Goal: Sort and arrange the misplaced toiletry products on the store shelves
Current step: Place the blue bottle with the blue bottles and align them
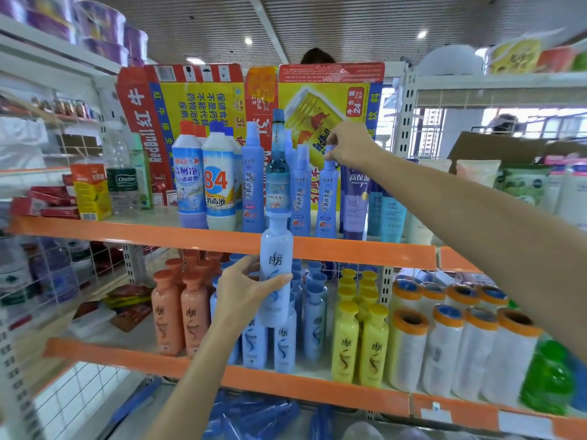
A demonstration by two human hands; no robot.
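Mid-sort: left hand (246,289) clamped on a pale blue shampoo bottle (275,268) held up in front of the orange shelf edge (349,250), right hand (347,144) at 1 o'clock pinching a spray bottle (327,192) cap; next, I'd judge, lower the shampoo to its blue row (313,325) at 5 o'clock

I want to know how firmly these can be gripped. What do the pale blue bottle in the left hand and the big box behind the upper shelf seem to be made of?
The pale blue bottle looks like smooth, slightly glossy plastic: soft highlights, moulded cap. The big box looks like printed cardboard: flat panels, folded flaps, taped seam. Neither is certain from one view.
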